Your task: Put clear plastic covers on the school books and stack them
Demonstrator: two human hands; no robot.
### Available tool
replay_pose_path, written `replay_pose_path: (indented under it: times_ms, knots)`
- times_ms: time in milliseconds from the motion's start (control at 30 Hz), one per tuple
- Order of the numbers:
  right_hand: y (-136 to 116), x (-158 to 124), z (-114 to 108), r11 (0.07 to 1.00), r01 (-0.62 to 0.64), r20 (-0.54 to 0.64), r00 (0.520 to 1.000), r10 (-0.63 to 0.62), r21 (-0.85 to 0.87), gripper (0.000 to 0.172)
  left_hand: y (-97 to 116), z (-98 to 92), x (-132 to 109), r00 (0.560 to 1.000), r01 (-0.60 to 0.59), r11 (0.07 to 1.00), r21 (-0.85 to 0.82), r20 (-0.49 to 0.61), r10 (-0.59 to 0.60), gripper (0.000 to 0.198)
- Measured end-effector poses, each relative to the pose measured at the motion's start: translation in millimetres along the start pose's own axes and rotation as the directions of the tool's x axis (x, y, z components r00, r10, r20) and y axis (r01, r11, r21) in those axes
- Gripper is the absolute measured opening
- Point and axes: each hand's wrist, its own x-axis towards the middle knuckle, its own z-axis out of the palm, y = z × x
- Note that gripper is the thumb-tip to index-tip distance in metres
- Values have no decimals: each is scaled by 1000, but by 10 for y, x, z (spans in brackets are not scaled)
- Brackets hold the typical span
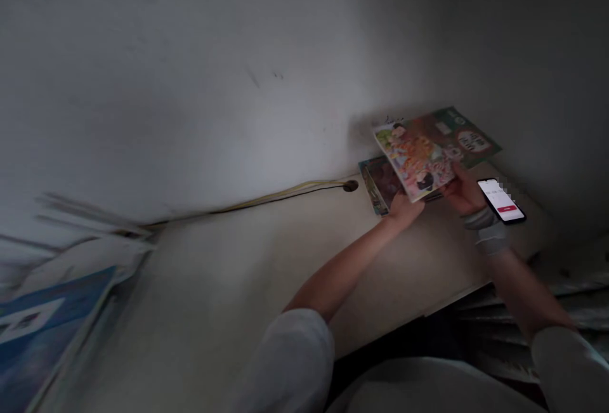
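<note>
A thin picture book (419,150) with a colourful illustrated cover and a green-brown section is held tilted above the far right of the table. My right hand (464,191), a grey band at its wrist, grips the book's near edge. At the lower left corner of that book is my left hand (405,209), closed on the corner with its fingertips partly hidden. Beneath and to the left, more dark-covered books (378,184) lie on the table, mostly covered by the held one.
A phone (502,200) with a lit screen lies right of my right wrist. The pale table (247,273) meets a white wall (214,83). Yellowish cables (285,191) run along the wall to a round hole (351,186). A blue item (52,318) is blurred at lower left.
</note>
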Motion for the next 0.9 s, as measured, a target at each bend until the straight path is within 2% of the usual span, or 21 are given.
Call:
replay_pose_path:
  times_ms: [67,167,233,300,467,567,667,800,900]
  knots:
    - [256,130,-129,997,-79,-68,995,79,1,23,-42,34,-86,999,39,999,-26,-18,-40,40]
    - [481,257,-300,986,-166,-142,976,167,19,23,-218,-14,-208,999,-30,1000,-8,18,30,37]
    - [543,300,-356,984,-174,-172,969,178,40,23,-387,-81,-305,992,-107,993,40,76,104,33]
    - [572,324,-379,985,-165,-189,967,172,53,22,-558,-140,-420,988,-138,986,89,85,131,29]
    - [639,371,-421,988,-146,-154,976,153,54,16,-807,-145,-689,999,-51,994,101,-9,52,28]
    - [730,394,-408,990,-140,-101,985,143,29,17,-805,-89,-755,1000,6,1000,-4,-12,-6,29]
    - [838,395,-341,990,-143,-102,984,143,12,20,-746,-40,-803,999,36,997,-68,-29,-38,32]
    - [857,370,-283,987,-148,-92,986,142,-60,14,-646,-12,-921,979,183,983,-15,-89,-184,47]
    - [752,367,-321,946,-219,-21,975,220,-239,6,-579,-11,-943,953,258,966,0,-167,-254,63]
